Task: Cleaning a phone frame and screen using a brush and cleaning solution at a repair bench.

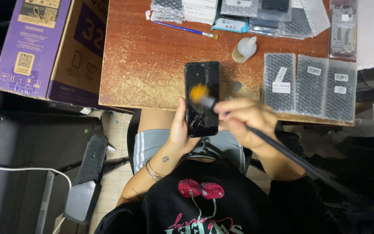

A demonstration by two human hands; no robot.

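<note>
A black phone (201, 78) with a cracked glass face lies lengthwise over the near edge of the wooden table (152, 65). My left hand (179, 130) grips its lower left side. In my right hand (247, 119) is a long black-handled brush (282, 149). Its yellowish bristle tip (199, 92) is blurred and sits on the phone's glass near the middle.
A small white glue bottle (244, 48) and a thin blue brush (187, 29) lie beyond the phone. Bubble-wrapped packs (310, 86) line the table's right side, with more packs and boxes (239, 13) at the back. A purple cardboard box (53, 47) stands left.
</note>
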